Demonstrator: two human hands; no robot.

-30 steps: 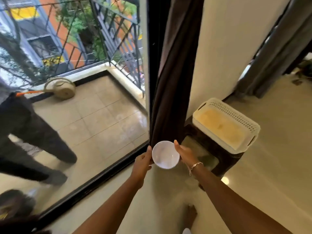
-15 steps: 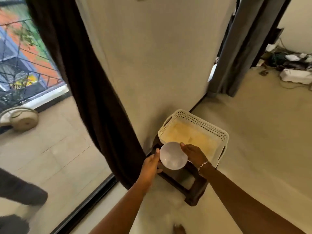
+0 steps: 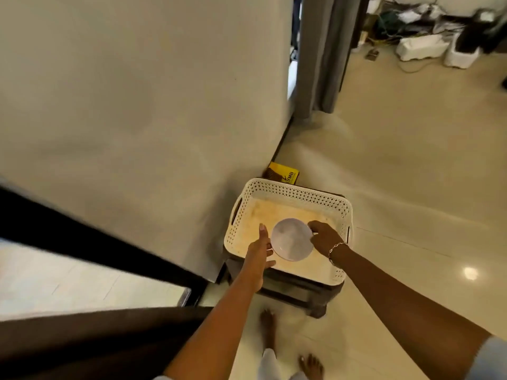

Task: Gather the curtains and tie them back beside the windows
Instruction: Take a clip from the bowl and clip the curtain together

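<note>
**Head view: white bowl [image 3: 292,239] held over the white basket [image 3: 290,193]**

My left grip [image 3: 259,249] and right grip [image 3: 325,237] clasp the bowl by opposite rims. I cannot tell whether it touches the basket's floor. The basket sits on a dark stool [image 3: 297,296] by the wall. The dark curtain [image 3: 82,346] lies blurred at the near left, well apart from both grips. A grey curtain [image 3: 321,50] hangs far off.
</note>
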